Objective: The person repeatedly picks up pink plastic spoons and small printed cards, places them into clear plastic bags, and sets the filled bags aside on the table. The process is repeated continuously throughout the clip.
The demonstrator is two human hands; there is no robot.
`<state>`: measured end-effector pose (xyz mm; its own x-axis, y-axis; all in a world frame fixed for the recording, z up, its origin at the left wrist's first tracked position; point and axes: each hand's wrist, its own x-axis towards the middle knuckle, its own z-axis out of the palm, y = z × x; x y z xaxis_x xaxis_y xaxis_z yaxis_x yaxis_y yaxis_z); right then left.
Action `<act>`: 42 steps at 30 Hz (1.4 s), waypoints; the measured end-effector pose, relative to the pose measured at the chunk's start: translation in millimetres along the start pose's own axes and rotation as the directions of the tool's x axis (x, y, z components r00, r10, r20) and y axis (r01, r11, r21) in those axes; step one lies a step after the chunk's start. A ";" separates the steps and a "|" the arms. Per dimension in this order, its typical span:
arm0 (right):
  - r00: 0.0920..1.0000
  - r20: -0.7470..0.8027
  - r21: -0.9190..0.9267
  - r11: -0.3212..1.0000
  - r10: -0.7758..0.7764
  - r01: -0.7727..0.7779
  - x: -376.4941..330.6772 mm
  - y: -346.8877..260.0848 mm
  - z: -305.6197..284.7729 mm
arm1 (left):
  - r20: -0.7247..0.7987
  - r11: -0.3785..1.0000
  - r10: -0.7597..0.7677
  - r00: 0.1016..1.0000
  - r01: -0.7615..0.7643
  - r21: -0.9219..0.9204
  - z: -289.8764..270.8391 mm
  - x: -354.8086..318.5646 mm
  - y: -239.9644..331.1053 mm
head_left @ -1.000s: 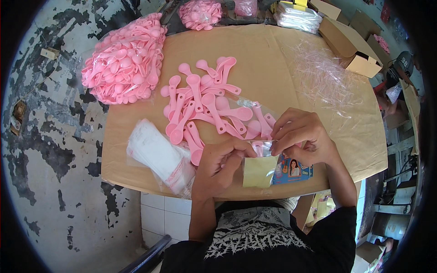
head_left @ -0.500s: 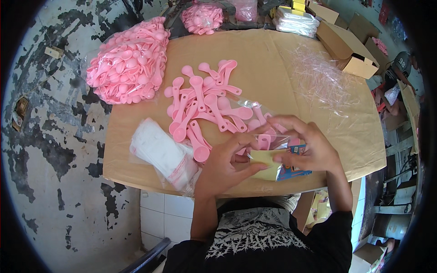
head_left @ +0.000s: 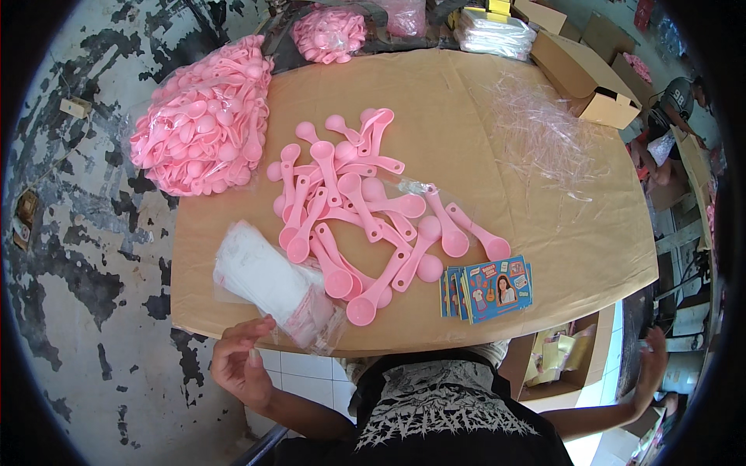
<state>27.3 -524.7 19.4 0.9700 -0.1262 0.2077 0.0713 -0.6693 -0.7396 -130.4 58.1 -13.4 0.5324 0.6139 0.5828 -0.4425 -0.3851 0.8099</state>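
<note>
My left hand is off the table's front edge at the left, fingers loosely bent and apart, with nothing visible in it. Nearest to it is a stack of clear plastic bags lying on the table. Far out to the right, past the table edge, my right hand is raised with its fingers apart, and it too looks bare. Between them lies a loose pile of pink measuring spoons. Several blue printed cards sit fanned in a stack at the table's front, just right of the spoons.
Brown paper covers the table. A big bag of pink spoons stands at the far left. Clear plastic strips lie at the right, near an opened carton. Below the front edge, a box holds yellowish packets. Another person is at far right.
Both hands have let go of the yellow-backed card and clear wrapping they held over the cards. They have swung apart, left and right, off the table. The card stack is now uncovered.
</note>
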 end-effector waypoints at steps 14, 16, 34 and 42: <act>0.324 0.577 0.139 0.481 -0.750 0.866 110.9 -224.3 304.9 | 0.750 0.972 -0.197 0.632 0.225 0.066 142.6 23.2 11.6; 0.322 0.645 0.092 0.489 -0.693 0.867 120.7 -224.4 306.7 | 0.707 0.949 -0.254 0.661 0.310 0.052 141.8 19.2 3.5; 0.207 0.548 0.416 0.479 -0.810 0.773 82.8 -219.6 218.8 | 0.498 0.685 -0.411 0.763 0.619 -0.384 187.8 15.4 -22.0; 0.387 0.695 0.290 0.729 -0.605 0.620 93.4 -187.4 213.3 | 0.422 0.523 -0.466 0.778 0.627 -0.577 182.7 20.5 -16.4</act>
<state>154.1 -254.9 40.8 0.4937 0.8656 0.0830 0.7204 -0.3537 -0.5965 19.7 -48.9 -2.6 0.9248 0.3661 0.1038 -0.3144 0.5813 0.7505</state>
